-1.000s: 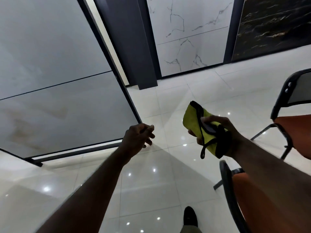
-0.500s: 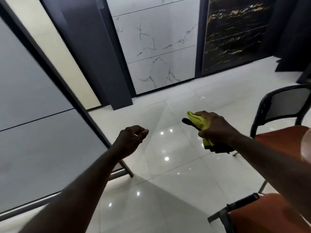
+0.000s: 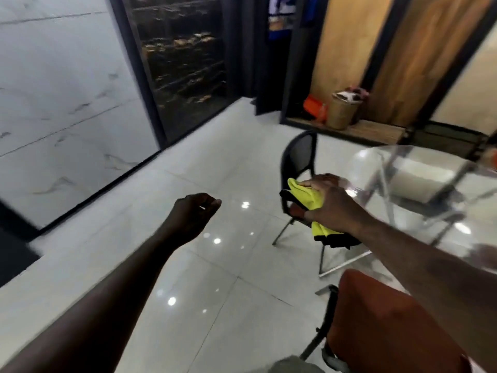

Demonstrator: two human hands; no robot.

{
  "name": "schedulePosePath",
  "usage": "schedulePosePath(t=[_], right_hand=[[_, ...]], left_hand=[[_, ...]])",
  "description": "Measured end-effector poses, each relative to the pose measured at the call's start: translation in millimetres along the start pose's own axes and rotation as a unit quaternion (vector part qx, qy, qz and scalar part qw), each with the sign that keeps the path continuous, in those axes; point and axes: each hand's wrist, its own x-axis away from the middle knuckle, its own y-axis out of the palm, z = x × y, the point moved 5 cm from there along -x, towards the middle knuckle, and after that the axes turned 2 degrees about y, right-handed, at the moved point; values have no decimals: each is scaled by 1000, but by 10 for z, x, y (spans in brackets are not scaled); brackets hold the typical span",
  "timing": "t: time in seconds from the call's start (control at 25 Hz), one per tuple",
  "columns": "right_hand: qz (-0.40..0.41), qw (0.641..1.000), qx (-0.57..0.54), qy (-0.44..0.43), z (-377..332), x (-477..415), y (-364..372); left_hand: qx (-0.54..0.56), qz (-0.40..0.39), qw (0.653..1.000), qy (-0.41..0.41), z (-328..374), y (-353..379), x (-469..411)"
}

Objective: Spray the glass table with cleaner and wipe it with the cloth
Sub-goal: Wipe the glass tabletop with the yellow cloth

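Observation:
My right hand (image 3: 334,204) grips a yellow cloth with black trim (image 3: 309,198), held in the air just off the near left edge of the round glass table (image 3: 419,181) at the right. The table top is clear, and its metal legs show through it. My left hand (image 3: 192,211) hangs over the floor to the left of the cloth, its fingers loosely curled with nothing in them. No spray bottle shows in this view.
Two chairs with orange seats and black frames stand by the table, one beyond my right hand (image 3: 298,162) and one close below my forearm (image 3: 384,327). A woven bin (image 3: 343,110) sits at the back wall. Tile display panels (image 3: 64,103) line the left; glossy white floor (image 3: 204,265) lies below.
The view has swung right, bringing the glass table, the bin and the wooden wall into sight. My right hand has carried the cloth toward the table's edge; my left hand stays curled.

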Motion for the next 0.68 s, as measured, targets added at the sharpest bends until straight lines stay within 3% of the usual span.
schedulePosePath(t=[0.12,0.32,0.48,0.68], right_hand=[[28,995,-18,98,522,163,-211],[112,968,-51,219,1580,246,-424],[132,941,-107,291,2476,68,-435],[111,925,-110,346,3069,-243,-371]], left_hand=[[0,-95,993,68,423,463,-728],[-26,-177,971,161,967,1289,-1718],[-43,-238,952,189,1175,2031,-2356],[-49,-286,943,163,1217,2719,-2919]])
